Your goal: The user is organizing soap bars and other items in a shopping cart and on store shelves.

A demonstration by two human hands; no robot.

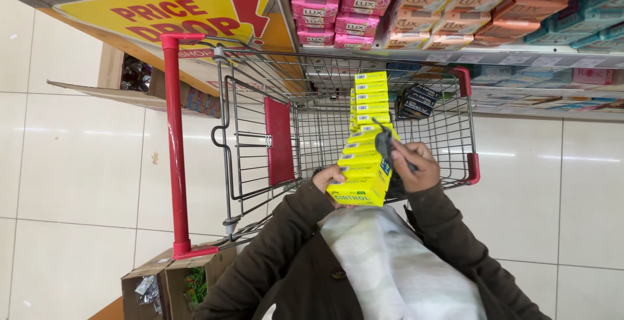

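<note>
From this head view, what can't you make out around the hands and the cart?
- Left hand: fingers hidden under the yellow boxes.
- Dark item in the right hand: too small and blurred to identify.
- Cart floor: screened by the boxes and wire.
- Dark packs: count unclear.
- Cardboard box: cut off by the bottom edge.

The scene is evenly and brightly lit from overhead. Soft streaks of glare are seen on the glossy white floor tiles [78, 164] to either side of the shopping cart [260, 138], and only faint shadows are cast beneath it. The cart's wires are rendered sharply. Beyond the cart, the shelf edge [520, 57] is bowed by wide-angle distortion, and slight softness is noticed toward the frame corners.
</note>
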